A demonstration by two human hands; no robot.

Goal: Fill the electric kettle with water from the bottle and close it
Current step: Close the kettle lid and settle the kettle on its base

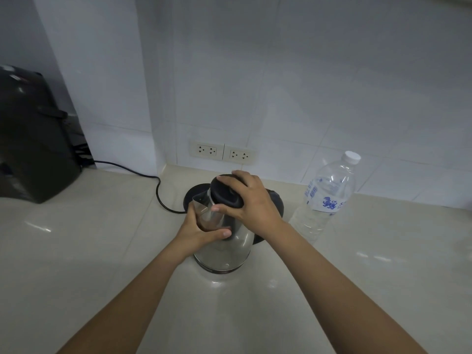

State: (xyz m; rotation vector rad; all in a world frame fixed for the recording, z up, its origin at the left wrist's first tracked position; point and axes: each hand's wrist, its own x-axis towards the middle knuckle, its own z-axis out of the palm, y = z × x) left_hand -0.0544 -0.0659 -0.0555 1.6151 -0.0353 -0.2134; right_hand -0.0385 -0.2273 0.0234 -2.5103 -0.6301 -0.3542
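Pale counter carries the kettle near its middle. Left hand wraps the body to steady it — right hand clamps the lid, probably working it. Beyond, right, the bottle waits capped.

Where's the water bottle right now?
The water bottle stands capped on the counter, right of the kettle, near the tiled wall.

**Kettle and bottle side by side**

The steel electric kettle stands upright on the worktop, its black lid on top. The clear water bottle, white-capped, blue-labelled, stands upright just beside it.
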